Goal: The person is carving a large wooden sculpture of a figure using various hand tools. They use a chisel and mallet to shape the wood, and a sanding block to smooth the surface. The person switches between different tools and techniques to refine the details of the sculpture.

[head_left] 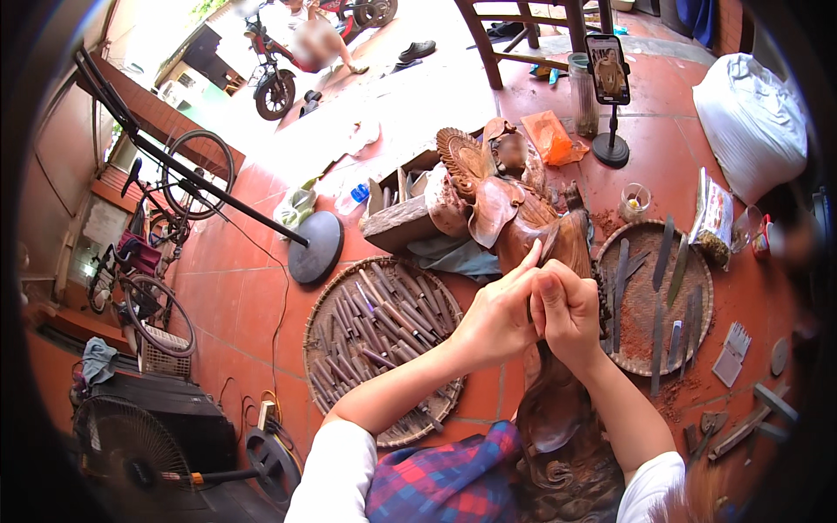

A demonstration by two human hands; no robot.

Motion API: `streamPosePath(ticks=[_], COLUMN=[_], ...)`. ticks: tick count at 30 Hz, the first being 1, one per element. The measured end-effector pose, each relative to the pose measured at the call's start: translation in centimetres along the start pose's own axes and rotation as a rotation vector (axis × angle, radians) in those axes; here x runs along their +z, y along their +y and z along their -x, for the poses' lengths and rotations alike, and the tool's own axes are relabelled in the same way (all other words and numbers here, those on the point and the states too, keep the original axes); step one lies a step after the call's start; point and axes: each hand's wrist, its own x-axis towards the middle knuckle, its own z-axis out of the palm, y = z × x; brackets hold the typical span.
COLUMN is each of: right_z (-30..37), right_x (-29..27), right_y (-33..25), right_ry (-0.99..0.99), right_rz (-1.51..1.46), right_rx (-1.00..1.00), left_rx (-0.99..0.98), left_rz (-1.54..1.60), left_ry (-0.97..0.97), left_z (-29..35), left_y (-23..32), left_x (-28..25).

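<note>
A carved wooden statue (514,213), dark brown with a fan-like round piece behind its head, lies lengthwise in front of me, its swirling carved base (558,436) toward my lap. Over its middle my two hands meet. My left hand (501,309) is closed, with its index finger stretched along the wood. Pressed against it, my right hand (568,318) is curled into a fist, thumb on top. Whatever they grip, perhaps a slim tool, is hidden by the fingers. A red-and-blue checked cloth (445,479) covers my lap.
Left of the statue, a round woven tray (314,344) holds many chisel-like tools; another tray (708,301) at right carries flat files. A wooden box (401,222), phone on a stand (608,74), white sack (754,126), black pole base (316,248) and fan (131,444) stand around.
</note>
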Motion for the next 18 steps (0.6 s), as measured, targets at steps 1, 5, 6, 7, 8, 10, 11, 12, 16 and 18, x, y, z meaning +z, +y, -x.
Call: streamPosePath(ticks=[1, 5, 6, 7, 8, 10, 11, 12, 16, 18], right_z=[0.0, -0.6, -0.5, -0.6, -1.1, -1.8, -2.3, -2.8, -2.5, -1.8], right_x=[-0.3, -0.4, -0.6, -0.8, -1.0, -2.4, -2.3, -2.2, -4.5, -5.2], right_y=[-0.2, -0.4, -0.5, -0.7, -1.2, -2.1, -3.4, -4.3, -4.4, -2.6], right_ry=[-0.018, 0.015, 0.016, 0.023, 0.033, 0.057, 0.138, 0.217, -0.178, -0.147], right_rz=[-0.014, -0.017, -0.033, -0.052, -0.071, 0.070, 0.176, 0.283, 0.905, 0.889], right_rx=[0.064, 0.026, -0.022, -0.071, -0.121, -0.146, -0.165, -0.183, -0.443, -0.464], left_rx=[0.007, -0.113, -0.156, -0.110, -0.062, 0.045, 0.004, -0.039, -0.463, -0.523], left_rz=[-0.027, -0.012, -0.021, 0.004, 0.029, 0.114, 0.173, 0.231, 0.825, 0.846], left_ry=[0.002, -0.046, -0.097, -0.099, -0.103, -0.012, -0.006, -0.001, -0.143, -0.246], left_z=[0.0, -0.3, -0.2, -0.2, -0.4, -1.1, -1.2, -1.2, -1.2, -1.3], left_y=[0.7, 0.9, 0.9, 1.1, 1.7, 3.2, 3.4, 3.5, 5.0, 5.7], left_x=[0.1, -0.3, -0.7, -0.9, -1.1, -1.2, -1.7, -2.5, -3.5, -2.8])
